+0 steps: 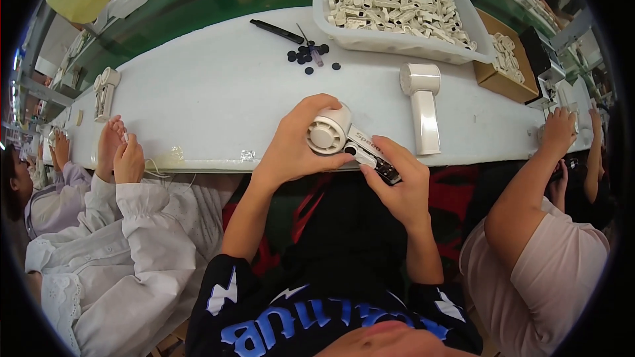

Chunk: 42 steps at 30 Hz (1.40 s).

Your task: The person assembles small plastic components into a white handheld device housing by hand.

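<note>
A white handheld fan [326,132] is held at the near edge of the table, its round head to the left. My left hand [291,142] is closed around the head, thumb reaching to the top of the handle. My right hand [405,182] grips the handle from the other side. The handle stands open along one face, with dark inner parts showing. Between my thumbs, a small white piece [364,156] with a dark round spot lies on the handle; whether it is seated cannot be seen. Another white fan [425,116] lies on the table to the right.
Beyond my hands lie several black round caps [304,57], a screwdriver [317,59] and a black pen-like tool [276,31]. A translucent bin [397,43] of small white parts and a cardboard box [499,82] stand at the far right. Co-workers' hands [126,158] are close on both sides.
</note>
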### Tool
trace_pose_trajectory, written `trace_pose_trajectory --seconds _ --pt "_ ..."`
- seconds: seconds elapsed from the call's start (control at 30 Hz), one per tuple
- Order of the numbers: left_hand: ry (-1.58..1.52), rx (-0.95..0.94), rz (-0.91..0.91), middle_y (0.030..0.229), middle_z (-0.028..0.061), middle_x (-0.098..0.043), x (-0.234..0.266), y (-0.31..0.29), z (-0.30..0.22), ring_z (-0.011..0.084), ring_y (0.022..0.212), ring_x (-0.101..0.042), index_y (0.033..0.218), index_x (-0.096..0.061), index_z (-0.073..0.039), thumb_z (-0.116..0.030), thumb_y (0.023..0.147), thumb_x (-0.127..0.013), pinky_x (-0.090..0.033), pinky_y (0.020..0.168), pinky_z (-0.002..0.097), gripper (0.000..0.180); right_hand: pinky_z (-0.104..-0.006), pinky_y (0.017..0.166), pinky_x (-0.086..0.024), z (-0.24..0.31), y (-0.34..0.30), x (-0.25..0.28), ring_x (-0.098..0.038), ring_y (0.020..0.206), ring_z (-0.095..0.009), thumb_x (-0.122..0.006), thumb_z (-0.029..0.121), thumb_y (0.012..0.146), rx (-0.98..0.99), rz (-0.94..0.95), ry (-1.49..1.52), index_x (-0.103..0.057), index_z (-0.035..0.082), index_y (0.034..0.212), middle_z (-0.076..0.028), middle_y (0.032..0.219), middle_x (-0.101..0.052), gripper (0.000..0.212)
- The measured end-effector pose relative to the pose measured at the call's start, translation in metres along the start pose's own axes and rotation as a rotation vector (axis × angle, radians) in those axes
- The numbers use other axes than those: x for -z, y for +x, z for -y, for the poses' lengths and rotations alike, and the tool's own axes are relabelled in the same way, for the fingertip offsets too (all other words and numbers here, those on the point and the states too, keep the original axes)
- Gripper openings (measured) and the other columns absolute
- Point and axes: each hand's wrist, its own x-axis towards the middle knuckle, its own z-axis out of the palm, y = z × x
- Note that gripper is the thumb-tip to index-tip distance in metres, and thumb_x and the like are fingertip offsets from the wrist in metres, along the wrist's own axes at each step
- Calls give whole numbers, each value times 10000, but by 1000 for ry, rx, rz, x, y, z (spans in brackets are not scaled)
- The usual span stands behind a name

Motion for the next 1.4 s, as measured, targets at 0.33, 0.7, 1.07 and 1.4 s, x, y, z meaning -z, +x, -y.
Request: trace_pose_trajectory --seconds 0.33,0.7,1.07,1.4 --pt "-43 -18 -64 1124 110 -601 -8 -5 0 232 1015 -606 1155 -559 -42 -182 605 -910 -490 896 333 667 -318 886 -529 2 -2 -5 -685 1004 -245 -777 28 757 -36 -74 79 -670 -44 1150 -181 1124 -693 413" --pt "-95 152 -86 1164 108 -589 -13 -1 -8 186 1046 -585 1191 -541 -49 -149 595 -921 -482 911 318 713 -329 842 -545 -7 -3 -10 -681 982 -268 -780 27 725 -84 -112 160 -679 -42 1115 -168 1105 -692 409" --pt "-53 133 -34 1116 110 -617 -7 -2 -10 183 1030 -601 1199 -531 -47 -162 588 -927 -490 901 316 737 -301 886 -518 -9 -4 -10 -668 993 -226 -763 2 734 -10 -100 131 -670 -53 1147 -159 1135 -675 427" --pt "18 110 -100 1108 117 -623 -15 -3 -9 182 1039 -603 1198 -524 -38 -181 586 -937 -493 904 318 752 -297 890 -511 -12 -7 -12 -654 1019 -214 -757 11 756 -68 -128 218 -666 -60 1154 -157 1161 -654 414"
